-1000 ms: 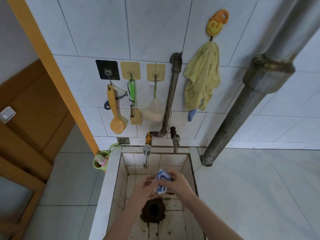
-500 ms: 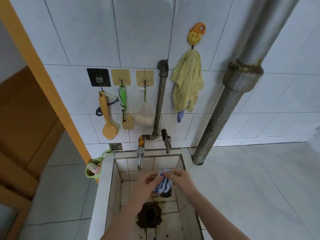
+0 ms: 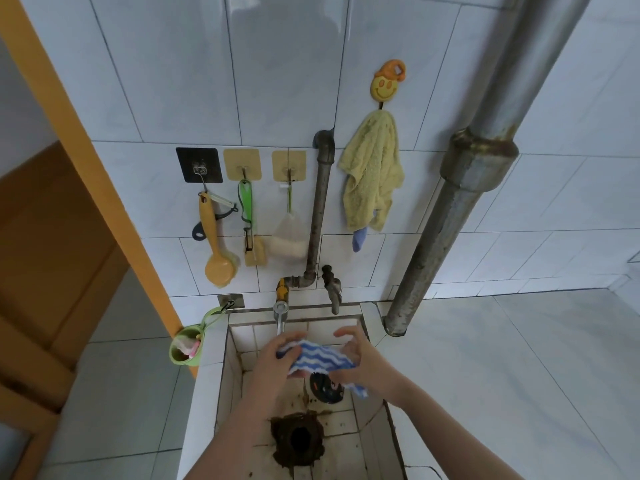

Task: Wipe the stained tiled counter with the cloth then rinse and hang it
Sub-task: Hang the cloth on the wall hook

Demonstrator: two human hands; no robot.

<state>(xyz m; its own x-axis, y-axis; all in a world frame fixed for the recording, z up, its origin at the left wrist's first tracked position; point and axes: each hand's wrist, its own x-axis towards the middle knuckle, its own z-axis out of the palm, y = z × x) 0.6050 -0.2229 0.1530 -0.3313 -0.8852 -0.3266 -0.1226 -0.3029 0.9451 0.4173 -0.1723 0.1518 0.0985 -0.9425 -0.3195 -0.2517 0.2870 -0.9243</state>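
Over the stained white-tiled sink basin (image 3: 242, 341), gripping the blue-and-white wavy-striped cloth (image 3: 320, 356), spread between left hand (image 3: 273, 365) and right hand (image 3: 363, 358). Seemingly past wiping, late in rinsing; yet to hang it.

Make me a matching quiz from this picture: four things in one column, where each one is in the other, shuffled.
Things:
1 cloth
2 towel
3 cup
4 brush

Places:
A hanging from the black hook
B hanging from the smiley hook
C held by the left hand and right hand
D hanging left of the sink

Pairs: 1-C, 2-B, 3-D, 4-A
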